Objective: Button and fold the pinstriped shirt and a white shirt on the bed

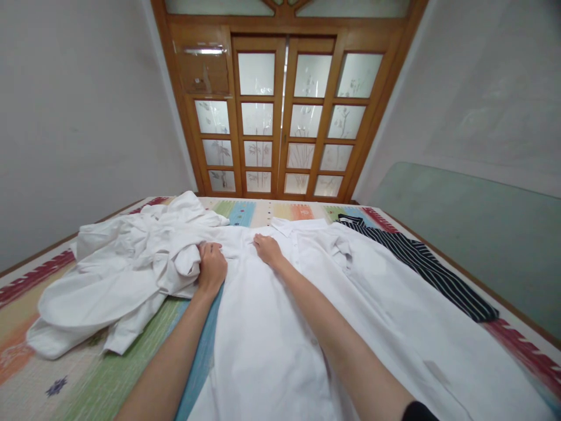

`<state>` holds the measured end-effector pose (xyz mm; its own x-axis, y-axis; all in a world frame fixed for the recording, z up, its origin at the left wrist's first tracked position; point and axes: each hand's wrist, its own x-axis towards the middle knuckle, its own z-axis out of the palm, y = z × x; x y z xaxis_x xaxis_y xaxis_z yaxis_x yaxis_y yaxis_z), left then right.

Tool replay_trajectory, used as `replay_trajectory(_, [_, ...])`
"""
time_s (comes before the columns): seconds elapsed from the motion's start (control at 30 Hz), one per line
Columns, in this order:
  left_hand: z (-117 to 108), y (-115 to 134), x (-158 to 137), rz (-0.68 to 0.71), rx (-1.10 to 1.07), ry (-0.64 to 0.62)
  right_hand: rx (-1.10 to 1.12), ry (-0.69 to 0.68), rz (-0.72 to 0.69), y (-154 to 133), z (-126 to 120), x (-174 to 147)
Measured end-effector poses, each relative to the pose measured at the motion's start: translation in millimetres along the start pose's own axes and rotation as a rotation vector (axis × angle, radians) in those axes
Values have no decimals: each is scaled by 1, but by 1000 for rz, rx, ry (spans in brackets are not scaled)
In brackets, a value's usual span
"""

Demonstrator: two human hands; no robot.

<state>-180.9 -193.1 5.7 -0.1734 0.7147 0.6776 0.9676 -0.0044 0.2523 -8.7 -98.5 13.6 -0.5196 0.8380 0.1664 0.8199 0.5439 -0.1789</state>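
Observation:
A white button-up shirt [263, 327] lies spread out, its collar [283, 225] at the far end and its lower part running toward me. My left hand [213, 266] is closed on the shirt's left-side sleeve, right beside a crumpled heap of white clothes [131, 257]. Near the shoulder and collar, my right hand [267, 248] has its fingers closed on the shirt's fabric. Both forearms reach in from below, the right one crossing over the shirt front. The fingertips are partly hidden by cloth.
Everything lies on a colourful striped cover [144, 345]. A folded black-and-white striped garment [421, 269] rests along the right edge. Walls flank both sides, with a pale green panel [473, 228] on the right. Wooden doors with glass panes [280, 117] stand beyond.

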Motion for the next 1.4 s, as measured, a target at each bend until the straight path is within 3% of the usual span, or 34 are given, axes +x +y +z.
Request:
replay_trajectory(0.1, [-7,10,-1,70,-27,-12,10,-18,-11,0,0,0])
replay_trajectory(0.33, [-8,19,-4,210,-51,-241,-9,3,-73,2,5,11])
replay_trajectory(0.47, [-2,16,-5,190,-29,-204,-62,-4,-111,1,5,16])
replay_trajectory(0.67, [7,16,-8,129,-15,-111,-34,15,-56,0,6,25])
replay_trajectory(0.93, [4,19,-7,120,46,-200,6,-20,-2,2,9,35])
replay_trajectory(1.2, [14,15,-8,70,16,-153,67,-93,117,0,11,45])
replay_trajectory(1.4, [20,13,-9,53,8,-139,115,-36,357,-9,13,47])
